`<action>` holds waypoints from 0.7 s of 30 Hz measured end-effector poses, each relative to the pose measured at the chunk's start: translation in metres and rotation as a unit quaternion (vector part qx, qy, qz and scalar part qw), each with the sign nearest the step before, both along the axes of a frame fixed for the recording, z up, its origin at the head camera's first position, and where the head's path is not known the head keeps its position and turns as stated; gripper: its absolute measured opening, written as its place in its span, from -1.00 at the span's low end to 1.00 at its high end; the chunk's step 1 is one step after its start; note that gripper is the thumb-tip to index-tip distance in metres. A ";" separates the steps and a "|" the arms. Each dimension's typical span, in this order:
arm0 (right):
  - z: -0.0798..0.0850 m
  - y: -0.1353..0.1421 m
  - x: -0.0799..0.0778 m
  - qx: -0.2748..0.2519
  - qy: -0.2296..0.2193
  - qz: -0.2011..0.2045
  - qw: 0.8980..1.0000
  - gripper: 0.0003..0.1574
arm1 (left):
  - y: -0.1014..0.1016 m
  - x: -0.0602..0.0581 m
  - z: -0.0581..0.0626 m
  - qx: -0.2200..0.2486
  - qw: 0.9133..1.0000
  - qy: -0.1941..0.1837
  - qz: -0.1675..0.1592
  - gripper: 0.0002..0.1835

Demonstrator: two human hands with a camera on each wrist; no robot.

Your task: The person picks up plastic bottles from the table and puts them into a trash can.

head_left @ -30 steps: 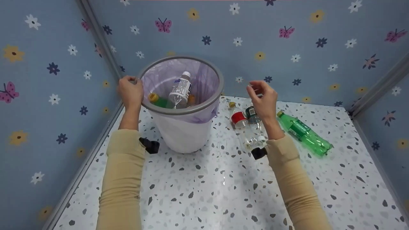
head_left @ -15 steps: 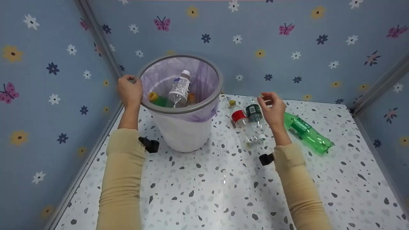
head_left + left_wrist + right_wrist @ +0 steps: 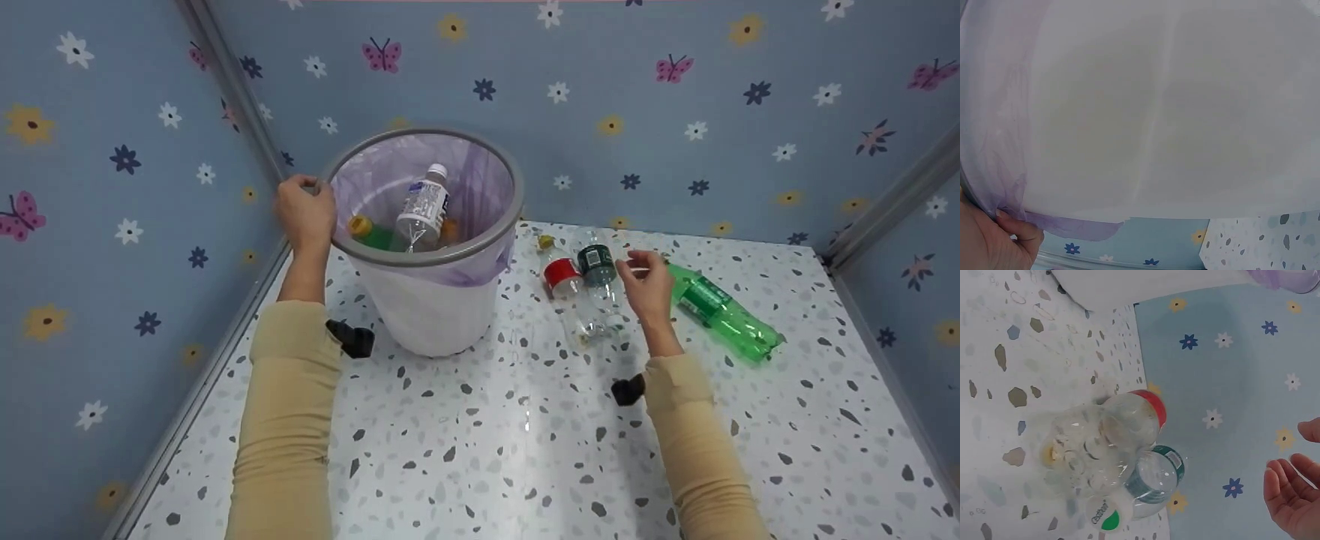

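Note:
My left hand [image 3: 306,214] grips the grey rim [image 3: 420,260] of a white trash bin [image 3: 431,315] lined with a purple bag. In the left wrist view, thumb and fingers [image 3: 1022,233] pinch the bag's edge at the rim. Inside the bin lie a clear labelled bottle [image 3: 422,210] with a white cap and a yellow-capped green bottle [image 3: 369,232]. My right hand [image 3: 649,289] hovers with loosely bent fingers, holding nothing, between a dark-green-labelled clear bottle [image 3: 598,266] and a green bottle [image 3: 724,315]. Left of these lies a red-labelled clear bottle [image 3: 562,275].
Flowered blue panels [image 3: 570,112] close off the back and both sides. Grey metal strips [image 3: 255,142] run along the corners. The floor [image 3: 517,442] is white with dark speckles. A white cap with a green mark [image 3: 1105,516] shows in the right wrist view.
My right hand has moved right and down, from above the clear bottles to beside the green bottle. My left hand stays at the bin's rim.

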State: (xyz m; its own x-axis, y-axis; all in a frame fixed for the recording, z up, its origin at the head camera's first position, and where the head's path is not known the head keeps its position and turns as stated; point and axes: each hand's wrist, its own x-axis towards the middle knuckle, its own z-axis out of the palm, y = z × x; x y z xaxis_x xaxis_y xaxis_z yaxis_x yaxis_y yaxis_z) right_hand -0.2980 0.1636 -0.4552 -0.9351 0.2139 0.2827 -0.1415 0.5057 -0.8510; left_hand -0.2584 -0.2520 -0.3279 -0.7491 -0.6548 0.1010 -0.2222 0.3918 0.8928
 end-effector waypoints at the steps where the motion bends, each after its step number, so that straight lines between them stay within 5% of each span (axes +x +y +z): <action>1: -0.004 0.001 0.000 -0.004 -0.012 -0.001 1.000 -0.62 | 0.000 0.000 0.000 0.000 1.000 0.000 0.000 -0.71; 21: -0.058 0.019 0.003 -0.005 -0.184 -0.020 0.983 -0.43 | -0.001 -0.002 -0.001 -0.014 1.000 0.003 0.007 -0.72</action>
State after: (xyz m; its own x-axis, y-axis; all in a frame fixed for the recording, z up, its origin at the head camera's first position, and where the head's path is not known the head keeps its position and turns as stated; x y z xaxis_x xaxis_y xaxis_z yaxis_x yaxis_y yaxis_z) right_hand -0.2950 0.1824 -0.5133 -0.9644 0.2536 -0.0749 0.1959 0.4952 -0.8464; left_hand -0.2604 -0.2530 -0.3287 -0.7396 -0.6614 0.1247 -0.2216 0.4142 0.8828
